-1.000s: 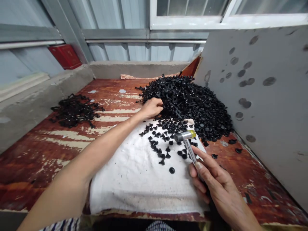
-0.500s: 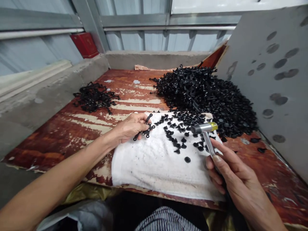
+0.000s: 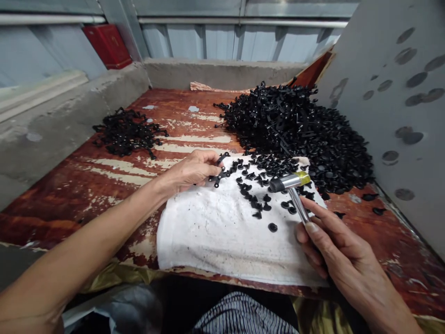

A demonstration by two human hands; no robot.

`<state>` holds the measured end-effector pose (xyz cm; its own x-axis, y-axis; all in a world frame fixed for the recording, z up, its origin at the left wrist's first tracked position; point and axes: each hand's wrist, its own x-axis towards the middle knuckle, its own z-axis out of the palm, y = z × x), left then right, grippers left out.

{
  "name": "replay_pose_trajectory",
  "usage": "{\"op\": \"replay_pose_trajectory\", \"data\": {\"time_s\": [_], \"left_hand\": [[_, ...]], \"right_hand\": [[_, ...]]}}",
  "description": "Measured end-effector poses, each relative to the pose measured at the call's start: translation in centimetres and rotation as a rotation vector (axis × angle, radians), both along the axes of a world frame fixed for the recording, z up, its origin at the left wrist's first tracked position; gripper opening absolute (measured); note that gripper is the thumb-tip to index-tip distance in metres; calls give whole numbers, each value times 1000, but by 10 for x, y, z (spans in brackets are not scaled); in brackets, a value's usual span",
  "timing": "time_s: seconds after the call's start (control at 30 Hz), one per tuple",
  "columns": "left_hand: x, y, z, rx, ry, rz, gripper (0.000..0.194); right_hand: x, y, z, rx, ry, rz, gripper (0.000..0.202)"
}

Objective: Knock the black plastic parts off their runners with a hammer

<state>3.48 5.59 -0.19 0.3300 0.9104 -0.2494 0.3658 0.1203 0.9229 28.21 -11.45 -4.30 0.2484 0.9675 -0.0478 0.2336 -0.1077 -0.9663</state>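
Since a second ago our left hand [image 3: 194, 171] has come away from the big heap to the far left part of the cloth, and it now carries black pronged pieces [image 3: 221, 176]; our view has tipped downward too.

Nearest us is a striped garment [image 3: 243, 317] below the table's edge. To the right, our right hand [image 3: 344, 255] has its fingers wrapped around the handle of a small hammer [image 3: 294, 192], whose silver head has a black face on the left and a yellow one on the right. From where we look, that head lies across some black caps [image 3: 257, 204] scattered over the white cloth [image 3: 225, 241]; we can't make out any contact between them. One lone cap [image 3: 273, 227] sits nearer to us, apart from the others. Farther up the cloth, our left thumb and fingers pinch the pronged pieces, and we can't make out how many there are.

Beyond, on the worn red-brown table [image 3: 52, 199], we see a small tangle of black pieces [image 3: 127, 132] at left and a large black heap [image 3: 295, 125] at right, beside a spotted grey panel [image 3: 368, 125]. Farthest off are a concrete ledge [image 3: 243, 74], a red box [image 3: 107, 46] and a ribbed wall [image 3: 215, 44].
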Motion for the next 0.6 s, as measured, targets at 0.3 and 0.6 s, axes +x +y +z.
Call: {"op": "replay_pose_trajectory", "data": {"time_s": [0.3,0.6], "left_hand": [[1,-16,8,11,80,-311,10],[-1,-27,8,-207,-110,57,11]], "right_hand": [[3,2,0,9,70,18,44],[3,0,0,10,113,4,40]]}}
